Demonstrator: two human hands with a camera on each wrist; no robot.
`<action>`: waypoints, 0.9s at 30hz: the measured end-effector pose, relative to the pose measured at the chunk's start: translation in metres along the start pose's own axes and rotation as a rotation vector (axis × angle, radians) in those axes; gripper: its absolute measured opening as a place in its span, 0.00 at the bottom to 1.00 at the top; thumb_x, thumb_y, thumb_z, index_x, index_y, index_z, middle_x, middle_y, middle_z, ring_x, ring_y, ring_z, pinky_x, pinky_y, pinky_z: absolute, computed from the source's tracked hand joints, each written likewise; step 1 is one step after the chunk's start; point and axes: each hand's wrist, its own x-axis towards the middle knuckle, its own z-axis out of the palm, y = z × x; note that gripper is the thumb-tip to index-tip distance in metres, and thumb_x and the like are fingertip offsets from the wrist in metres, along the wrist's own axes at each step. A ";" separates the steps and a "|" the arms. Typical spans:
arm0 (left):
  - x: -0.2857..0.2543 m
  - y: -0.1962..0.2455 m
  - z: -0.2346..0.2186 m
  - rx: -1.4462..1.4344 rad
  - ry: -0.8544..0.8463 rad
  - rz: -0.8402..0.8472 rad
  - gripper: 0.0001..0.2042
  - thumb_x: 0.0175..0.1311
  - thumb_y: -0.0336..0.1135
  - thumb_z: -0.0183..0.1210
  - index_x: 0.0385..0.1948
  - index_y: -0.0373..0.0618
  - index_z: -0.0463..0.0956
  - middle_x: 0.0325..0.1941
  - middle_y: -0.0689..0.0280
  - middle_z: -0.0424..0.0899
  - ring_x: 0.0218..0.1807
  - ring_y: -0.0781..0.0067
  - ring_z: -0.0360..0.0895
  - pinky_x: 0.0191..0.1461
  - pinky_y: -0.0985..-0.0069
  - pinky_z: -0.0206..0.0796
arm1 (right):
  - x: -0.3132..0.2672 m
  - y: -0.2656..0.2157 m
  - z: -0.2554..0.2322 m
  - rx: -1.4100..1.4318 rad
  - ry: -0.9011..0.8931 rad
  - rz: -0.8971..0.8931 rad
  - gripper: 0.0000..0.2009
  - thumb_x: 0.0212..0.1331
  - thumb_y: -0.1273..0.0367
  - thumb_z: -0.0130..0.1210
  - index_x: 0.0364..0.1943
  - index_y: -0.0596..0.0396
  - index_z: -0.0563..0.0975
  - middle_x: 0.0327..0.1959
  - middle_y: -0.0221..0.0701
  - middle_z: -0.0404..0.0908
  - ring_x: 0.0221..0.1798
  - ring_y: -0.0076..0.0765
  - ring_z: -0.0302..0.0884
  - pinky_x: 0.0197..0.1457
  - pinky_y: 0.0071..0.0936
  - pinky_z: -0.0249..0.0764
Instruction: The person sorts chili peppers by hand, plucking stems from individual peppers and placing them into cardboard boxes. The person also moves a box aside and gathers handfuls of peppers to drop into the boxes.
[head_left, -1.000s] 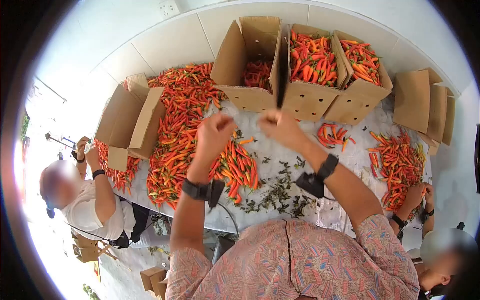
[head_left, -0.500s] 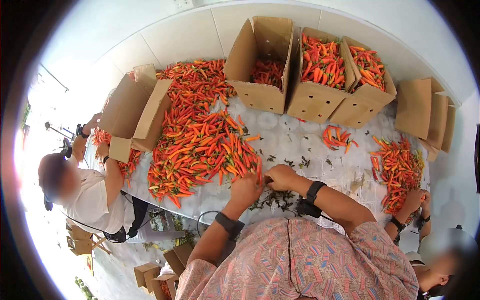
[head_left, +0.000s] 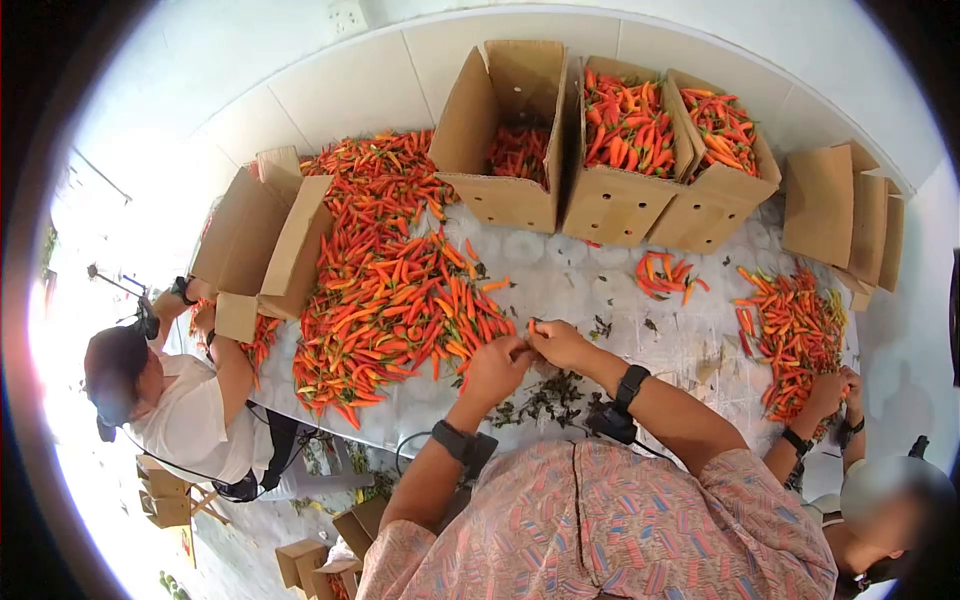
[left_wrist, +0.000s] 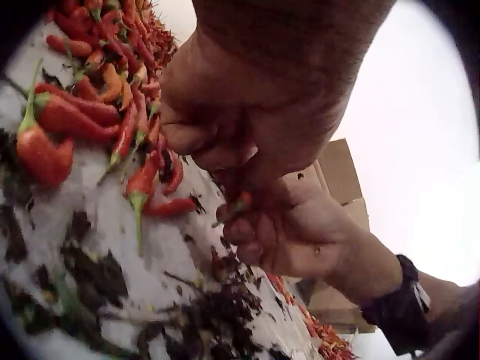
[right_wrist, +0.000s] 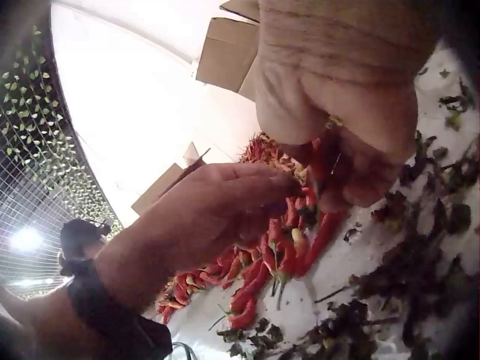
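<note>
My left hand (head_left: pixel 497 368) and right hand (head_left: pixel 560 343) meet above the table's near side, fingertips together. In the right wrist view, my right hand (right_wrist: pixel 352 105) pinches a red chili (right_wrist: pixel 321 161), and my left hand (right_wrist: pixel 217 210) reaches in beside it. A chili end with a green stem (left_wrist: pixel 240 202) shows at the right hand's fingertips (left_wrist: pixel 238 231) in the left wrist view. Curled fingers of my left hand (left_wrist: pixel 247 105) close around its other end, mostly hidden. A large chili pile (head_left: pixel 400 300) lies left of the hands, and dark withered scraps (head_left: pixel 548 398) lie beneath them.
At the back stand a part-filled carton (head_left: pixel 510 203) and two chili-filled cartons (head_left: pixel 615 215) (head_left: pixel 700 220). Empty cartons stand left (head_left: pixel 240 230) and right (head_left: pixel 825 205). A small chili group (head_left: pixel 665 277) and another pile (head_left: pixel 795 330) lie right. People work at both sides.
Both hands came down from near the cartons to the near edge of the pile and joined there. Since half a second ago they have shifted only slightly, and the head view has turned a little.
</note>
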 end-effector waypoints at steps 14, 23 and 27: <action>0.053 -0.003 0.000 0.668 -0.111 -0.159 0.14 0.48 0.44 0.56 0.25 0.40 0.76 0.29 0.56 0.79 0.33 0.57 0.78 0.34 0.65 0.71 | -0.004 0.014 0.009 -0.783 0.046 -0.300 0.13 0.48 0.70 0.48 0.40 0.57 0.71 0.22 0.47 0.75 0.30 0.55 0.74 0.32 0.45 0.68; 0.043 -0.009 0.002 0.670 -0.163 -0.151 0.13 0.47 0.40 0.56 0.30 0.40 0.74 0.31 0.56 0.78 0.34 0.58 0.78 0.35 0.65 0.71 | -0.017 0.015 -0.023 -0.606 0.160 -0.335 0.12 0.48 0.66 0.52 0.34 0.59 0.73 0.24 0.44 0.77 0.27 0.50 0.76 0.31 0.41 0.70; 0.035 -0.018 0.002 0.462 -0.086 -0.075 0.14 0.48 0.43 0.55 0.32 0.44 0.75 0.33 0.56 0.79 0.35 0.57 0.78 0.37 0.65 0.70 | 0.000 0.031 -0.030 -0.093 0.182 -0.006 0.20 0.50 0.55 0.53 0.43 0.52 0.75 0.26 0.38 0.80 0.31 0.40 0.78 0.36 0.40 0.71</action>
